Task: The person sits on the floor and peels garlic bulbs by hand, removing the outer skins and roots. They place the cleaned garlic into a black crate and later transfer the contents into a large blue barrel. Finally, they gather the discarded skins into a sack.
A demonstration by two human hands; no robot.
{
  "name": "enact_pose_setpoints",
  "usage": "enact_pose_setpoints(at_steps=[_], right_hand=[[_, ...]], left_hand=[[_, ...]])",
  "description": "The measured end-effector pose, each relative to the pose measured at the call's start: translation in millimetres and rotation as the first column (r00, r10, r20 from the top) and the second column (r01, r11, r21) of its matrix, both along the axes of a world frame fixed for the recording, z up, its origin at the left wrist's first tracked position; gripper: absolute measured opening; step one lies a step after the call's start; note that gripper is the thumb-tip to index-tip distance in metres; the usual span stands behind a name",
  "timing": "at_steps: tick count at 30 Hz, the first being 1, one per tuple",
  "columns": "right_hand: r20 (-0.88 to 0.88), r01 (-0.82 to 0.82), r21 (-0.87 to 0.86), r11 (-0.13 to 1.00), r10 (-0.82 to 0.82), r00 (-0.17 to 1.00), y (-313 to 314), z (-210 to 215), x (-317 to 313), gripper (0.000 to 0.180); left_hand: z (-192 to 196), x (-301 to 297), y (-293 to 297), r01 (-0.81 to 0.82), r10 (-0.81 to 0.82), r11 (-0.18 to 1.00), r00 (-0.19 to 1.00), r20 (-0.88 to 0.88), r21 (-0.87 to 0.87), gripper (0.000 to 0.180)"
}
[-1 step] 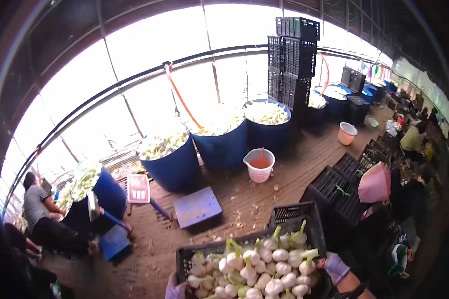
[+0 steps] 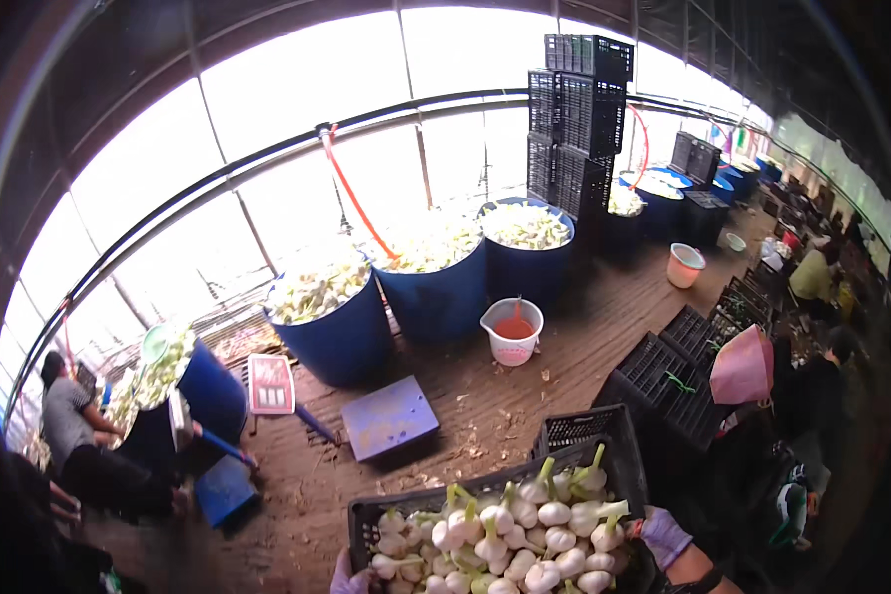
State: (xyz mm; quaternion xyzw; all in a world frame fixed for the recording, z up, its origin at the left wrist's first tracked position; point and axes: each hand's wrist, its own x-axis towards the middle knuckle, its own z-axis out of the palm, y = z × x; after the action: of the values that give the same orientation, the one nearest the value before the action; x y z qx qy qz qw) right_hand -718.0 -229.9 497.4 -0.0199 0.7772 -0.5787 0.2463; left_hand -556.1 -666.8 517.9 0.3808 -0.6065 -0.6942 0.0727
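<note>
A black plastic crate (image 2: 364,525) heaped with white garlic bulbs (image 2: 554,513) on short green stems is held in front of me at the bottom of the view. My left hand (image 2: 347,576), in a pale purple glove, is closed on the crate's left side; only part of it shows above the lower edge. On the opposite side, my gloved right hand (image 2: 666,538) grips the crate's right end, its fingertips curled over the rim. Just beyond the load lies another black crate (image 2: 586,426), partly hidden.
A floor scale (image 2: 389,418) with a pink display (image 2: 270,384) stands ahead. Behind it are blue tubs (image 2: 431,297) of garlic pieces, a white bucket (image 2: 512,335) and stacked crates (image 2: 586,119). More crates (image 2: 663,386) stand right. One person (image 2: 74,416) bends at left; others work at right.
The view has shifted very slightly. The garlic crate stays between my two hands.
</note>
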Motion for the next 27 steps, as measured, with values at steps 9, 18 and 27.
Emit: enact_pose_setpoints(at_steps=[9,18,27], right_hand=[[0.110,0.239,-0.087,0.967,-0.229,0.967,-116.5,54.2,-86.9,0.020],[0.084,0.404,-0.183,0.896,-0.396,0.915,-146.9,49.0,-190.6,0.020],[-0.043,0.414,0.275,0.868,-0.419,0.907,-170.8,-20.2,-416.9,0.049]], left_hand=[[60.7,-101.3,-110.4,-0.119,0.126,0.980,0.992,-0.031,0.161,0.033],[54.6,-286.8,-175.6,0.094,-0.076,0.986,0.989,-0.130,0.138,0.039],[42.3,-613.4,-134.8,0.357,-0.358,0.918,0.933,-0.023,0.174,0.038]])
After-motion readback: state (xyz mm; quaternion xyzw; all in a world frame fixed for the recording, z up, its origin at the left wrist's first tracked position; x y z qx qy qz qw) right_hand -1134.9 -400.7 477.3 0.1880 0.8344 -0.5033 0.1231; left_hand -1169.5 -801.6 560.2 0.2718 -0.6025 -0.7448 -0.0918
